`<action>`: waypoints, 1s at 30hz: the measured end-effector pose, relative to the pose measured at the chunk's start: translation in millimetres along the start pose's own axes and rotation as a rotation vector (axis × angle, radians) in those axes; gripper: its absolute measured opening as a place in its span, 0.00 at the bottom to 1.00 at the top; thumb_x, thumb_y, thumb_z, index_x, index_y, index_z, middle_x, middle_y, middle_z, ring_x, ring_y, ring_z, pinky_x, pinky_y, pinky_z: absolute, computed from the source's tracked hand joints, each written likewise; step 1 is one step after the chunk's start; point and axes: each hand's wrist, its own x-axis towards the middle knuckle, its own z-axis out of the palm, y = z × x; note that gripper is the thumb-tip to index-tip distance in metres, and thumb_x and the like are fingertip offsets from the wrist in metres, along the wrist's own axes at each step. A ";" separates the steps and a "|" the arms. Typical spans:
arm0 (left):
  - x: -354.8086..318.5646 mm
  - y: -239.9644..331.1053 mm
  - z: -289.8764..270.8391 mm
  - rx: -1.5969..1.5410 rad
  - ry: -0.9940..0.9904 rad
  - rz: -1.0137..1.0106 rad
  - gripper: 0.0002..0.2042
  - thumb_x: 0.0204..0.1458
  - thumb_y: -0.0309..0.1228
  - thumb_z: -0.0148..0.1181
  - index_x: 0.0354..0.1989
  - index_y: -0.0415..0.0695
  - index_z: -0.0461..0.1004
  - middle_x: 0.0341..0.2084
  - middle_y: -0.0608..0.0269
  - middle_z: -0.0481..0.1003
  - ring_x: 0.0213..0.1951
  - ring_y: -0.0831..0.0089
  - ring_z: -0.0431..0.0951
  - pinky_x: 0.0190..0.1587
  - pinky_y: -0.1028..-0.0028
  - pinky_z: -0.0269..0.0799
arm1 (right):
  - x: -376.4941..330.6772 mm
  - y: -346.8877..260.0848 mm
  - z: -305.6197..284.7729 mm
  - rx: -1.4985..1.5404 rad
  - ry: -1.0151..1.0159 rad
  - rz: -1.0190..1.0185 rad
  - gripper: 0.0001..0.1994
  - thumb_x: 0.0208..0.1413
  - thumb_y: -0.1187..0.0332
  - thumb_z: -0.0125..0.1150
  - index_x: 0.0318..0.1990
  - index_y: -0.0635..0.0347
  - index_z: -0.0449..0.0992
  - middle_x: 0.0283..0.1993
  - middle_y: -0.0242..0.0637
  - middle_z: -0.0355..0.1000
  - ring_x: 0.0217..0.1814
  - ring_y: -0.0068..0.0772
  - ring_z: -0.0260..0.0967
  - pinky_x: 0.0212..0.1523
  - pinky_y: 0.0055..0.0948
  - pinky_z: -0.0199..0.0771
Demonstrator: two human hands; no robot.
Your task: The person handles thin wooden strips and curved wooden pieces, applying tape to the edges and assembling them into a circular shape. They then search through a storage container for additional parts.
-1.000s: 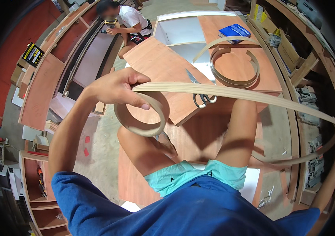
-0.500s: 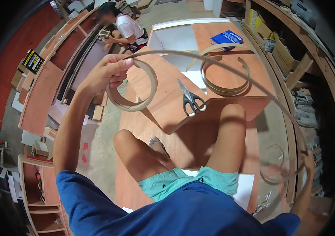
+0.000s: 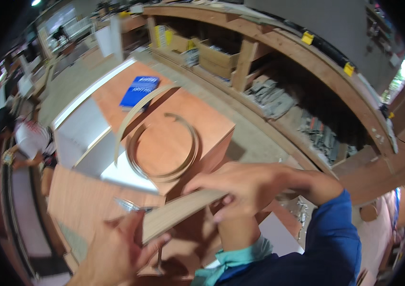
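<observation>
Nearest to us are our blue sleeve (image 3: 333, 238) and turquoise shorts (image 3: 235, 257), with our two hands working just ahead of them. Our left hand (image 3: 121, 245) grips the near end of a wood-grain edge-banding strip (image 3: 178, 214), thumb on one side and fingers on the other. Our right hand (image 3: 250, 190), slightly blurred, is closed around the strip farther along, so we have the piece stretched between both hands, low over our lap. Just beyond the left hand we see scissors (image 3: 127, 205), blurred and partly hidden, lying on a loose wood-faced panel (image 3: 81, 193). Past that panel stands a cabinet carcass (image 3: 219, 136) with a white interior. On its reddish top rest a loose coil of banding (image 3: 195, 148), a curved strip (image 3: 127, 123) and, farther back, a blue book-like package (image 3: 139, 90). Off to our left, a person in a white shirt (image 3: 31, 138) bends over a long frame. Farthest out we make out a wooden shelf rack (image 3: 243, 64) holding an open cardboard box (image 3: 216, 59) and grey bundles (image 3: 271, 97)
</observation>
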 end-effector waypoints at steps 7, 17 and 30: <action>103.8 -87.2 -98.2 -0.019 -0.152 0.160 0.18 0.55 0.38 0.72 0.40 0.34 0.77 0.21 0.50 0.78 0.22 0.72 0.76 0.26 0.67 0.71 | 155.4 -20.4 -61.7 -0.776 0.007 0.100 0.17 0.52 0.69 0.62 0.47 0.67 0.68 0.25 0.46 0.72 0.28 0.55 0.76 0.27 0.48 0.73; 131.3 -41.7 -309.6 -0.149 -0.332 -0.047 0.17 0.51 0.34 0.75 0.41 0.37 0.76 0.25 0.48 0.79 0.26 0.59 0.81 0.30 0.66 0.74 | 87.4 -118.0 -271.5 -0.765 0.138 0.352 0.09 0.51 0.69 0.63 0.39 0.61 0.77 0.33 0.48 0.76 0.32 0.51 0.77 0.31 0.43 0.77; 145.4 188.0 -546.6 0.134 -0.272 0.075 0.24 0.50 0.46 0.76 0.34 0.36 0.72 0.18 0.54 0.72 0.20 0.61 0.74 0.28 0.65 0.73 | -123.3 -274.6 -453.6 -0.730 0.614 0.342 0.10 0.42 0.77 0.70 0.33 0.63 0.75 0.31 0.48 0.74 0.36 0.56 0.73 0.34 0.43 0.72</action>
